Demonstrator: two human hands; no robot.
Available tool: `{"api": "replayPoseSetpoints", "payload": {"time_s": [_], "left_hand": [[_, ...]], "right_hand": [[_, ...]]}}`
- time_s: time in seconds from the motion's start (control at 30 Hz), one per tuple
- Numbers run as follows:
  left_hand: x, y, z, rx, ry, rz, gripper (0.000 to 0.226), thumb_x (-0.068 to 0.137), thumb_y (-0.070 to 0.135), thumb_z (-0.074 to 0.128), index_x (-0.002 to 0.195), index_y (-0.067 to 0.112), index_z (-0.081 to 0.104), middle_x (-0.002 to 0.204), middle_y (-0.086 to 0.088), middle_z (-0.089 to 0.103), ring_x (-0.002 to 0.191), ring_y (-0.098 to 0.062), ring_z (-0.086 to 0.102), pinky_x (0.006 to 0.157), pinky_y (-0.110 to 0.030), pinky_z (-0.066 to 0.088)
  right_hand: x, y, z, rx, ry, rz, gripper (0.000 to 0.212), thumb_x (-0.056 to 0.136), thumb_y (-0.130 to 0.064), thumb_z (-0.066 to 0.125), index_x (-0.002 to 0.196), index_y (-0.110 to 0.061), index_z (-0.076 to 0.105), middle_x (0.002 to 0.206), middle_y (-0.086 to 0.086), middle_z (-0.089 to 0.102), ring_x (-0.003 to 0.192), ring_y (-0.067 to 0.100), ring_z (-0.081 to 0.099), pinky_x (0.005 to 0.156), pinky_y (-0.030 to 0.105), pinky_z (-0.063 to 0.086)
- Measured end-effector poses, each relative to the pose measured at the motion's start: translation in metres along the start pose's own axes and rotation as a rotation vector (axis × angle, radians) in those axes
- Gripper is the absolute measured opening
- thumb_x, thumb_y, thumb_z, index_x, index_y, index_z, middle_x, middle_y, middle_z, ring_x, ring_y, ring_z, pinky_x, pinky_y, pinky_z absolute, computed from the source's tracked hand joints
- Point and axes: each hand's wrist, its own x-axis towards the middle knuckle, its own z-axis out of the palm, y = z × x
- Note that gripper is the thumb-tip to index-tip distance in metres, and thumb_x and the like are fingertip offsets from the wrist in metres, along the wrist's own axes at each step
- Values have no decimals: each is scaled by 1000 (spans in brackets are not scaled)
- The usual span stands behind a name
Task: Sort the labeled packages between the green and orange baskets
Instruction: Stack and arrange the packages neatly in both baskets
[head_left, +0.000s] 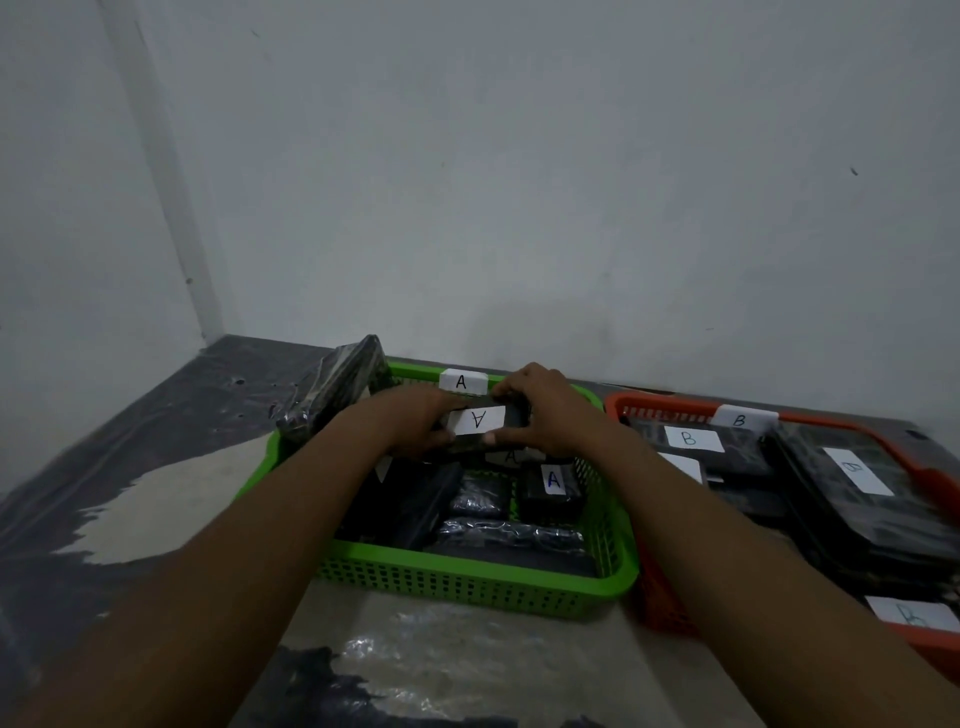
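A green basket (467, 582) tagged "A" stands in the middle, holding several black wrapped packages, one (553, 488) showing an "A" label. Over its far half, my left hand (421, 423) and my right hand (545, 410) grip a black package with a white "A" label (478, 420) between them, one hand at each end. An orange basket (670, 608) tagged "B" stands to the right, filled with black packages labelled "B" (693, 439).
One black wrapped package (332, 392) leans against the green basket's far left corner. The baskets stand on a surface covered with shiny plastic sheet (415, 665). A white wall rises right behind both baskets, with a corner at the left.
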Motion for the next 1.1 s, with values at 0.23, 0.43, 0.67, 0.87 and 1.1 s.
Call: {"api": "replayPoseSetpoints", "payload": {"time_s": [0.23, 0.43, 0.67, 0.87, 1.1], "left_hand": [[-5, 2, 8, 57, 86, -55, 74, 90, 38, 69, 153, 39, 31, 145, -7, 50, 126, -28, 55, 99, -41, 49], [-17, 10, 6, 56, 134, -65, 58, 93, 37, 64, 147, 28, 44, 145, -6, 52, 127, -28, 54, 100, -40, 48], [-62, 27, 17, 82, 248, -45, 44, 91, 61, 53, 118, 28, 63, 109, 3, 70, 98, -19, 66, 78, -33, 51], [-68, 39, 34, 86, 234, -133, 46, 88, 60, 58, 122, 30, 58, 111, 2, 69, 100, -21, 66, 80, -35, 54], [-67, 41, 41, 66, 225, -195, 51, 86, 61, 59, 126, 30, 56, 114, 0, 68, 103, -22, 66, 81, -36, 53]], "right_hand": [[-3, -8, 14, -207, 65, -52, 66, 87, -56, 66, 142, -23, 49, 137, 6, 44, 126, 26, 38, 100, 42, 45], [-17, -10, 10, -103, 230, -122, 55, 86, -47, 71, 132, -20, 57, 128, 1, 52, 115, 19, 45, 91, 35, 47], [-39, -22, 7, -109, -162, -147, 35, 83, -42, 77, 111, -22, 70, 96, -6, 70, 86, 11, 64, 74, 27, 49], [-38, -31, 16, -273, -313, -72, 57, 88, -44, 71, 138, -22, 56, 133, 6, 63, 117, 26, 61, 96, 37, 51], [-47, -25, 20, -346, -205, -202, 62, 87, -50, 67, 142, -27, 52, 136, 1, 61, 121, 23, 59, 102, 40, 47]]}}
